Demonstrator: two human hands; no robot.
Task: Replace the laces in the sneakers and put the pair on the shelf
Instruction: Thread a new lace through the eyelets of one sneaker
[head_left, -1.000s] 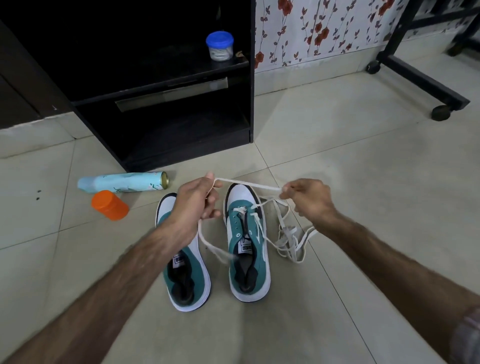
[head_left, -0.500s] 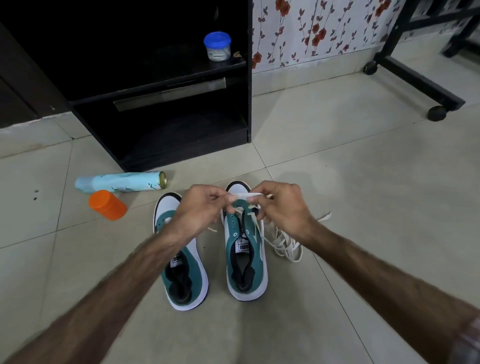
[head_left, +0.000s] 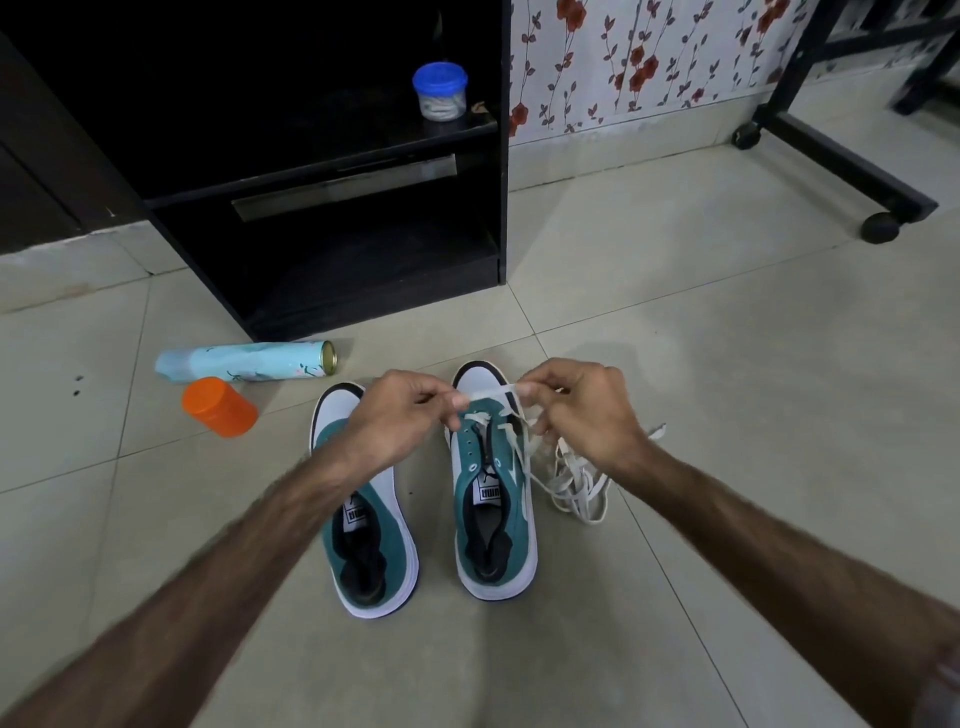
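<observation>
Two teal and white sneakers stand side by side on the tiled floor, toes pointing away. The left sneaker (head_left: 371, 525) has no lace. The right sneaker (head_left: 493, 504) has a white lace (head_left: 491, 392) through its front eyelets. My left hand (head_left: 402, 415) and my right hand (head_left: 576, 410) hover close together above the right sneaker's toe, each pinching that lace, a short taut stretch between them. Loose white lace (head_left: 576, 486) lies heaped on the floor to the right of the shoe. The black shelf unit (head_left: 322, 171) stands open just beyond.
A light blue spray can (head_left: 244, 361) lies on its side left of the shoes, an orange cap (head_left: 218, 408) beside it. A blue-lidded jar (head_left: 440, 92) sits on the shelf. A black wheeled frame (head_left: 836, 156) stands at the far right against flowered wallpaper.
My hands, spread apart with the lace stretched wide a second ago, have come together over the right sneaker's toe. The slack lace has dropped beside the shoe.
</observation>
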